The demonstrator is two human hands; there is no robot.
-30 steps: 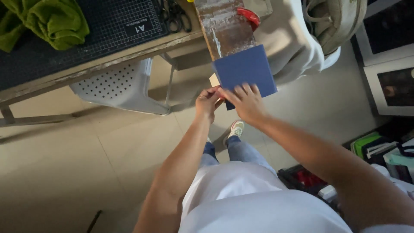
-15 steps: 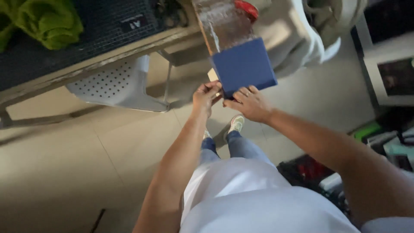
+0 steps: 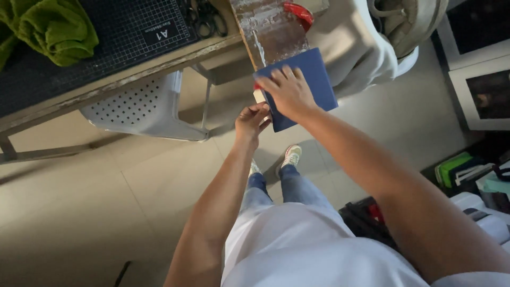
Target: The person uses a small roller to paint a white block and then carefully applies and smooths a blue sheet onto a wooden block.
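Your right hand (image 3: 287, 91) lies flat, fingers spread, on the blue square panel (image 3: 319, 79), which sits at the end of a worn plank (image 3: 271, 29) at 12 o'clock. Your left hand (image 3: 252, 121), at 7 o'clock of the panel, pinches its lower-left edge

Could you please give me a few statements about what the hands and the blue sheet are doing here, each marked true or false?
1. The right hand lies flat on the blue sheet. True.
2. The left hand rests on the green cloth. False: it is at the sheet's lower left edge, far from the cloth.
3. The sheet lies on the end of a worn board. True.
4. A white chair stands under the table. True.
5. The cutting mat is red. False: it is dark with a grid.
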